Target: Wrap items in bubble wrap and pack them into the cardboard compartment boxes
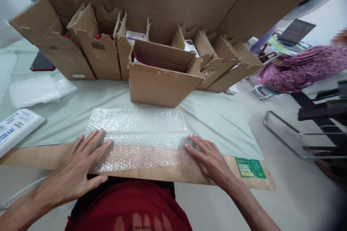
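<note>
A clear sheet of bubble wrap [139,139] lies flat near the front edge of the table, its small round blisters catching the light and a straight line running across it. Part of it rests on a soft, wrinkled pale green cloth [225,126], part over the smooth wooden board [157,175] along the table's edge. The left hand [86,157] is open, fingers spread over the sheet's left end, thumb held apart; the right hand [207,157] is open too, its slightly bent fingers at the right end. Neither grips anything. Beyond the sheet stands an open-topped, smooth-sided brown cardboard box [162,86], with rough-edged, notched cardboard bins [105,54] in a row behind. To the left are a glossy white packet [20,130] with blue print and another crinkled piece of bubble wrap [40,90].
</note>
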Motion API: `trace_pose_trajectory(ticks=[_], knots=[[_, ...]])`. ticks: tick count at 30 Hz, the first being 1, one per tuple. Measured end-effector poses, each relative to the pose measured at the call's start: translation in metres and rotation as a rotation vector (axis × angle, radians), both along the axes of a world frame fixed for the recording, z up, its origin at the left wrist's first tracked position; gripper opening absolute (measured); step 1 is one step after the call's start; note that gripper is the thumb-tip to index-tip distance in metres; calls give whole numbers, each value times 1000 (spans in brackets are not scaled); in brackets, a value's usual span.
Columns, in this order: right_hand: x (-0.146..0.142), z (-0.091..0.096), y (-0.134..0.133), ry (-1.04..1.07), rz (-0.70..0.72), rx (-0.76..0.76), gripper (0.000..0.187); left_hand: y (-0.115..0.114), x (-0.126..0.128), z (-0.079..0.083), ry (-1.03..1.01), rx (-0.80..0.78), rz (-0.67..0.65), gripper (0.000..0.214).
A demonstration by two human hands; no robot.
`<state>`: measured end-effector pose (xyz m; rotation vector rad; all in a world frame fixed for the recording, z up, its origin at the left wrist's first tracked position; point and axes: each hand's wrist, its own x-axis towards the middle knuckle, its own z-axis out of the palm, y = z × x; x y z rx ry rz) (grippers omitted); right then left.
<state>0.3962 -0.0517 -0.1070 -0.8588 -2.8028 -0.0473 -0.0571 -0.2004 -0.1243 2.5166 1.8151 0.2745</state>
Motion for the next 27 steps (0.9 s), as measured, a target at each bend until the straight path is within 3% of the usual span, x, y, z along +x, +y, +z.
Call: trace_pose_trajectory(ticks=[3,5,9,13,15,17,21,24,27], knots=[[-15,-8,3,178,9,-74,30,-9,-7,1,6,-19,13,89],[-23,-11,3,349,-69,-185,25,-13,-11,2,8,-37,30,84],[-35,-2,0,656,-313,-563,20,-15,-14,0,-33,-60,93,76],[-41,9,3,888,-481,-877,28,-7,-13,0,-220,-67,118,55],[-42,10,7,979,-562,-988,31,-1,-11,6,-370,-46,212,40],[-41,9,13,1074,-625,-1099,30,8,-6,17,-518,-58,412,31],[-37,8,19,1197,-568,-1295,33,33,7,44,-702,-74,836,34],[-33,8,19,1165,-479,-1359,51,52,11,48,-730,-32,904,43],[-29,6,21,1111,-436,-1343,67,63,6,35,-681,-69,888,48]])
